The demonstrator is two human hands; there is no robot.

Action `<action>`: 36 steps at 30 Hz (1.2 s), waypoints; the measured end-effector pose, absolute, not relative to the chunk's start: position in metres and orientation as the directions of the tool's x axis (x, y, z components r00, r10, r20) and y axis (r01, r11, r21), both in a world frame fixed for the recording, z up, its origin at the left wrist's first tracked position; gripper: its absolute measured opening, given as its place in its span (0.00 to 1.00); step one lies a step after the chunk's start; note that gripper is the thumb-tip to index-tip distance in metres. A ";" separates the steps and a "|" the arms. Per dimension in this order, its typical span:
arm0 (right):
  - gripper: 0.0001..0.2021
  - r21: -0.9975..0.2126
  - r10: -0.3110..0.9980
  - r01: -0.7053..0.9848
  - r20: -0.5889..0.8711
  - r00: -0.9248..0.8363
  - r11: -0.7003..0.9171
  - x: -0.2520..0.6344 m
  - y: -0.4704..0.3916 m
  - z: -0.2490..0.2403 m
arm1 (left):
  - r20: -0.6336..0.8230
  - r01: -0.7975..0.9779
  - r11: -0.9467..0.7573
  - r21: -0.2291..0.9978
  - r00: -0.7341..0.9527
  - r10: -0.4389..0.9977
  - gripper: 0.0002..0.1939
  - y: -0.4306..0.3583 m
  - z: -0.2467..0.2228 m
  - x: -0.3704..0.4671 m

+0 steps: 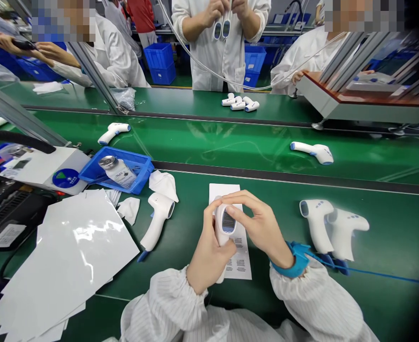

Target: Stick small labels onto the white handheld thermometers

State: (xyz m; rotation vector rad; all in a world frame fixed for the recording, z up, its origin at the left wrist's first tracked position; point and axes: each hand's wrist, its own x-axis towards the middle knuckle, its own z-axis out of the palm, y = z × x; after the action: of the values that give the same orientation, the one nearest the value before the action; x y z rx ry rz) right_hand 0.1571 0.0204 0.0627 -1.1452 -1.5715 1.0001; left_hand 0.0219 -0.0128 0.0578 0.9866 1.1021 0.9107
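A white handheld thermometer [221, 233] with a dark screen is held over a printed paper strip [243, 266] on the green bench. My left hand [208, 254] is wrapped round its body, the thumb across its front. From the right, my right hand [262, 228] touches the head of the same thermometer, fingertips at its top and beside the screen. A blue strap circles my right wrist. Another white thermometer [157, 221] lies to the left of my hands. Two more, a near one [317, 223] and a paler one [347, 230], lie side by side on the right.
Glossy white sheets [77, 247] spread at left, below a blue tray [143, 178] holding a bottle [119, 172]. Crumpled white cloths [164, 185] lie beside it. Thermometers rest on the green belt [202, 142] beyond a dark rail. Across it, people in white coats work; one holds two devices.
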 end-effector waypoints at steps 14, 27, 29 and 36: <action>0.25 -0.983 0.915 0.034 -0.179 -0.361 -0.179 0.159 0.016 0.057 | -0.351 -0.347 0.380 0.857 0.147 0.925 0.42 -0.001 0.056 0.021; 0.18 -0.668 0.998 0.744 -0.061 -0.012 -0.032 0.170 0.190 0.004 | -0.413 -0.127 0.434 0.892 0.164 0.896 0.26 0.017 0.037 0.002; 0.19 -0.585 0.989 0.800 -0.023 0.144 -0.130 0.196 0.223 0.006 | -0.434 -0.121 0.456 0.882 0.169 0.885 0.21 0.014 0.037 -0.005; 0.19 -0.372 0.863 0.809 0.041 0.503 -0.454 0.306 0.242 0.018 | -0.353 -0.194 0.336 0.922 -0.057 0.934 0.18 0.016 0.015 -0.038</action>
State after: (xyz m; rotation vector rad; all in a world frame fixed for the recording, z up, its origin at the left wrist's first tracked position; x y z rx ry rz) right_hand 0.3065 0.2425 0.0182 -2.4067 -1.3959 0.2188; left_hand -0.0380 0.0160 0.0147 0.7730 1.2858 1.0889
